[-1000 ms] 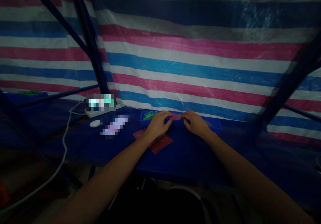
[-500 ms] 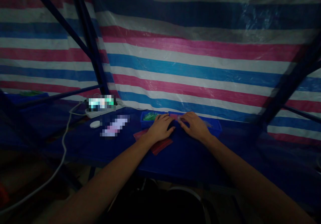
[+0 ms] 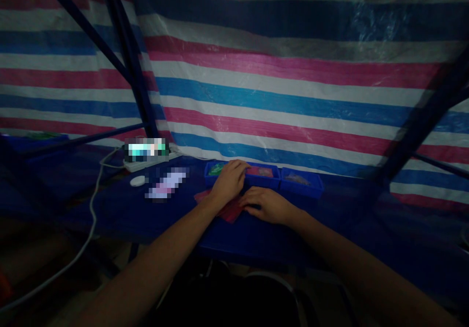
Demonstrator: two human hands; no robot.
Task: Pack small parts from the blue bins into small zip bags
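Observation:
My left hand (image 3: 231,176) is bent over a row of blue bins (image 3: 271,183), between the green packets (image 3: 216,170) and the pink packets (image 3: 258,172). Its fingertips are partly hidden, so whether they grip anything does not show. My right hand (image 3: 269,205) is low over the blue table, in front of the bins. Its curled fingers and thumb close on the right edge of the red plastic bags (image 3: 231,212), which lie flat on the tabletop, partly beneath my left wrist.
At the right end of the row, another blue bin (image 3: 301,182) holds small greyish pieces. A blurred-out phone-like object (image 3: 167,183), a round white item (image 3: 138,181) and a white power strip (image 3: 146,161) with a cable (image 3: 93,210) are on the left. Striped sheeting (image 3: 278,88) hangs behind.
My right hand has come from the bins toward me and left, down to the red bags. My left hand has turned and shifted slightly over the bins. The pink packets are now uncovered.

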